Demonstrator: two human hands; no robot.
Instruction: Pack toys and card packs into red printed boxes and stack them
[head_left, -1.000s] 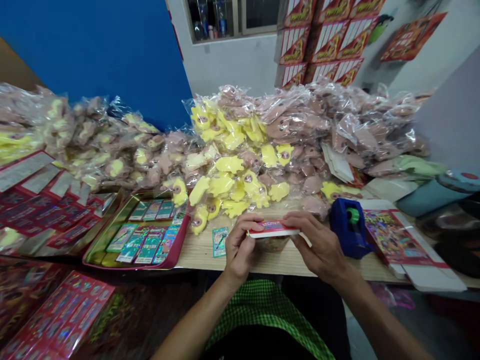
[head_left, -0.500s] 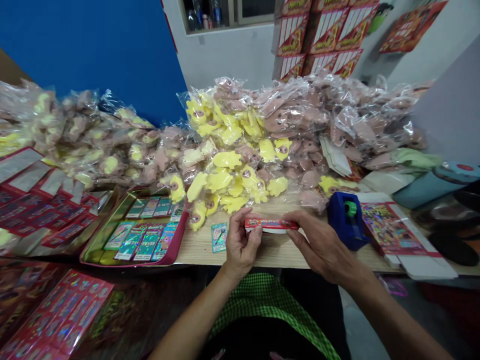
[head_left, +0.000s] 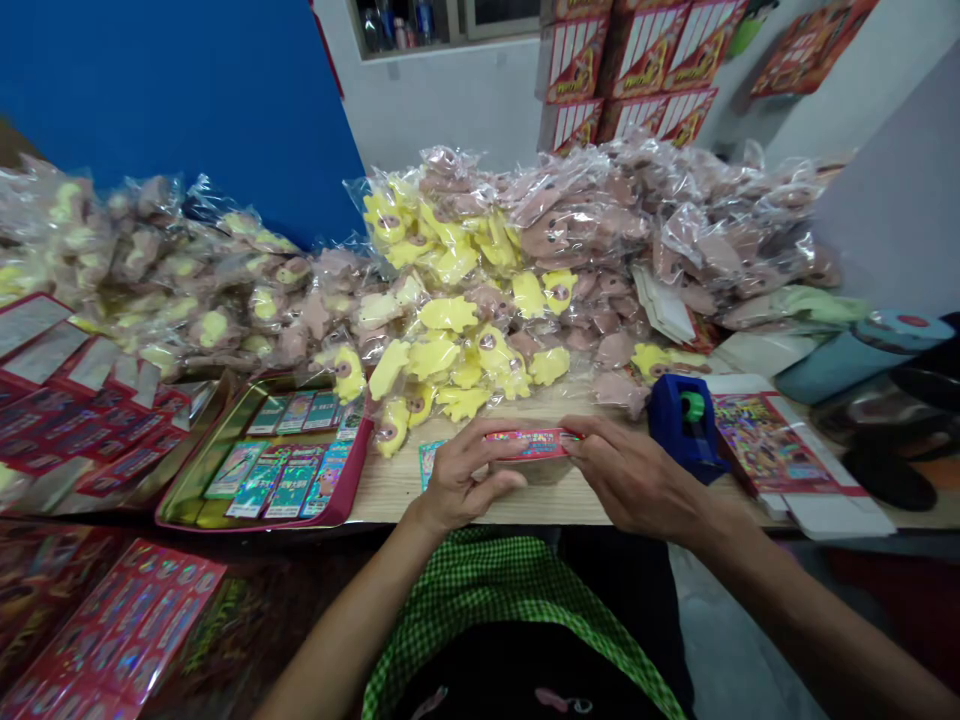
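Across the person's lap hangs a green checked apron (head_left: 480, 570). Above it, the left hand (head_left: 472, 478) and the right hand (head_left: 637, 475) are both curled and grip a small red printed box (head_left: 532, 445) from opposite ends, holding it just above the wooden table (head_left: 394, 495). A pale shape beneath the box is hard to make out.

A holographic card (head_left: 428, 462) lies on the table, partly under the left hand. Further left stands a gold tray with a red rim (head_left: 360, 450), holding rows of similar cards (head_left: 289, 470). Just beyond the right hand sits a blue tape dispenser (head_left: 684, 425) with a green roll (head_left: 693, 406), and beside it lies a flat printed carton blank (head_left: 769, 445). Red foil card sheets (head_left: 120, 620) lie low on the left.

Beyond everything rises a large heap of bagged yellow and pink toys (head_left: 450, 310). Stacked red cartons (head_left: 630, 60) stand against the far wall.
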